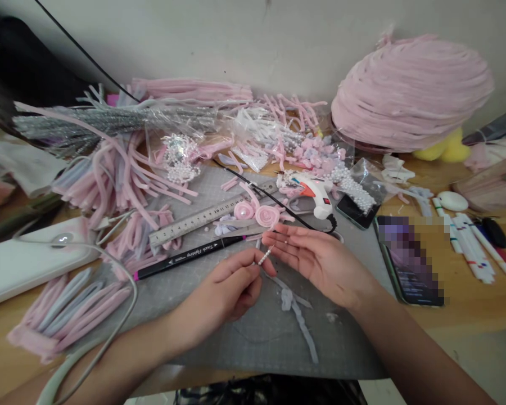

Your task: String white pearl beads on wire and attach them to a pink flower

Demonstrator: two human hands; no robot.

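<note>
My left hand (234,287) is closed in a pinch on a short strand of small white beads (265,257), which sticks up from its fingertips. Just to the right, my right hand (316,261) is turned palm inward with its fingers stretched out, their tips close to the strand. A tiny white speck, perhaps a bead, shows at its fingers. Beyond the hands lie pink rolled rosettes (266,216), one with a pearl in its middle. Below them a pale grey-blue fuzzy strip with a knot (287,299) rests on the grey cutting mat (341,349).
A metal ruler (202,215) and a black marker (189,259) lie left of the hands. Behind are a white glue gun (320,197), bagged pearls (354,188) and bundled pink pipe cleaners (109,174). A phone (409,264) and white pens (472,247) lie right; a white cable (130,298) crosses left.
</note>
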